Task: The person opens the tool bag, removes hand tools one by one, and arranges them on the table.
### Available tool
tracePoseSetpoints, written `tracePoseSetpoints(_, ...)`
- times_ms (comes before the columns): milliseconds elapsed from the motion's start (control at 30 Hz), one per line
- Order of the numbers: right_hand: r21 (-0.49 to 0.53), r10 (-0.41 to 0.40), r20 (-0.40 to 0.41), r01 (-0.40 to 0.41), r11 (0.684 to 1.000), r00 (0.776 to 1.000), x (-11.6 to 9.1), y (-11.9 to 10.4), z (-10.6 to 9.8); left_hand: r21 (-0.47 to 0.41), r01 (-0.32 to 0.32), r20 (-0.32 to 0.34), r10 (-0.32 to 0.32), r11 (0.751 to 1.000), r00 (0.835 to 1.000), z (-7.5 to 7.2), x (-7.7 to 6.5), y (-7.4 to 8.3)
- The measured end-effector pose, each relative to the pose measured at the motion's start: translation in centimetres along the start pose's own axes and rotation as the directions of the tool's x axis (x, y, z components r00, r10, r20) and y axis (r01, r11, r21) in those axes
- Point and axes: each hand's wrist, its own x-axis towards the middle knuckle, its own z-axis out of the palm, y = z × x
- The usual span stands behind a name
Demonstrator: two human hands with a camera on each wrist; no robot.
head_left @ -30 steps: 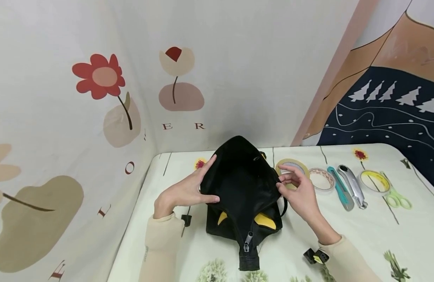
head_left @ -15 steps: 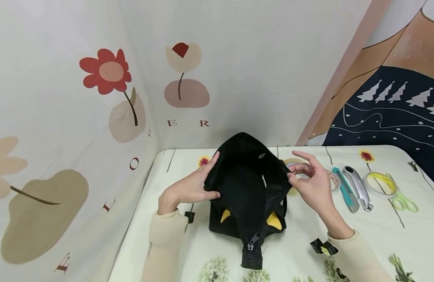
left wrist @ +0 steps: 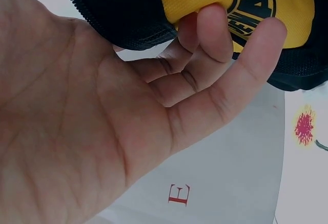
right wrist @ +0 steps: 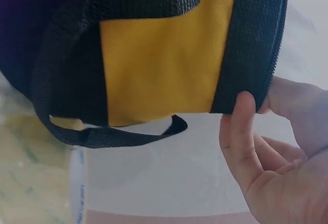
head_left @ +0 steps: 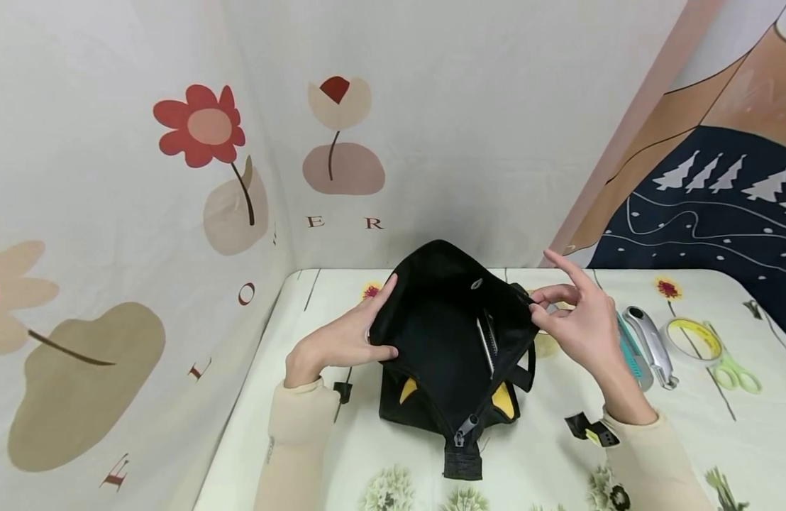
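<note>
A black and yellow zippered bag (head_left: 440, 333) stands on the table with its mouth wide apart, facing up. My left hand (head_left: 332, 348) holds the left side of the rim, thumb over the near edge. In the left wrist view its fingers (left wrist: 256, 55) touch the yellow outer panel. On the far right of the rim, my right hand (head_left: 584, 323) pinches the zipper edge between thumb and fingers, index finger raised. A black strap loop (right wrist: 113, 137) hangs from the bag's right side. The zipper pull (head_left: 466, 429) lies near the front. A slim light-edged strip shows on the inner right wall.
Right of the bag lie a teal utility knife (head_left: 635, 358), a silver cutter (head_left: 651, 348), a yellow-cored tape roll (head_left: 717, 341) and green scissors (head_left: 738, 376). A wide tape roll (right wrist: 36, 172) is partly hidden behind the right hand. Printed cloth (head_left: 431, 163) hangs behind the table.
My right hand has drawn the bag's right rim outward to the right, widening the mouth, and its index finger has lifted. The left hand keeps its hold. The view has shifted slightly.
</note>
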Motion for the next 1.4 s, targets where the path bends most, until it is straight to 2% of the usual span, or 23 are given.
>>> tracePoseSetpoints(133, -0.043, -0.012, 0.021, 0.013, 0.999, 1.0, 0.2, -0.2, -0.4, 0.005, 0.006, -0.001, -0.006, 1.0, 1.0, 0.0, 0.0, 0.0)
tracePoseSetpoints(500, -0.079, -0.046, 0.081, 0.053, 0.995, 0.996, 0.4, -0.3, -0.4, -0.005, 0.014, -0.002, -0.014, 1.0, 1.0, 0.1, 0.0, 0.1)
tracePoseSetpoints(800, -0.147, -0.194, 0.115, 0.21, 0.966, 0.974, 1.1, -0.8, 0.1, -0.011, 0.024, 0.009, -0.023, 1.0, 1.0, 0.1, -0.1, 0.1)
tracePoseSetpoints(967, -0.175, -0.279, 0.061, 0.286, 0.942, 0.958, 1.9, -2.3, 0.4, -0.015, 0.018, 0.017, -0.017, 1.0, 1.0, 0.0, 0.0, 0.1)
tracePoseSetpoints(1100, -0.127, -0.36, 0.019, 0.359, 0.924, 0.933, 2.8, -3.9, 1.5, -0.022, 0.004, 0.017, -0.003, 1.0, 1.0, -0.1, -0.1, 0.0)
tracePoseSetpoints(1233, -0.021, -0.388, 0.082, 0.391, 0.92, 0.918, 3.5, -5.3, 3.3, -0.019, -0.01, 0.009, 0.011, 1.0, 1.0, -0.1, -0.2, 0.0)
tracePoseSetpoints(1400, 0.023, -0.319, 0.236, 0.323, 0.946, 0.918, 4.0, -5.8, 5.5, -0.026, -0.032, 0.015, 0.032, 0.999, 0.999, 0.0, 0.0, 0.0)
